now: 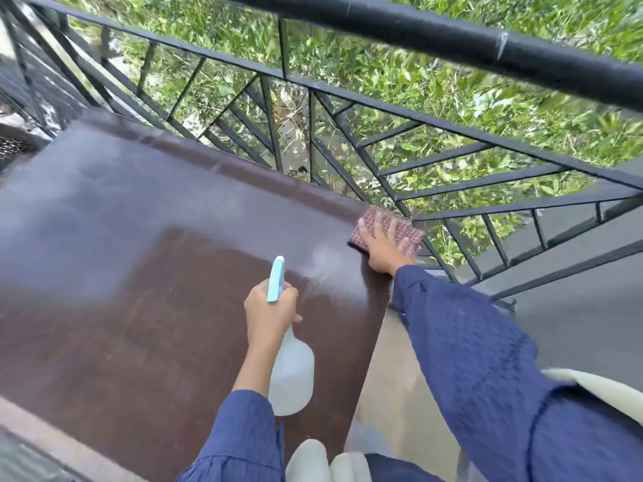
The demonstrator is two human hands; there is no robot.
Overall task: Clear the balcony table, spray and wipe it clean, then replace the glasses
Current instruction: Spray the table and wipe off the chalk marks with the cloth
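Note:
A dark brown table fills the left and middle of the head view, its top glossy with pale streaks. My left hand grips a translucent spray bottle with a light blue nozzle, held above the table's right part, nozzle pointing away from me. At the table's far right corner my right hand presses flat, fingers spread, on a reddish checked cloth. No glasses are in view.
A black metal railing runs along the table's far side and round to the right, with green plants below it. Grey balcony floor lies to the right of the table. White fabric shows at the bottom edge.

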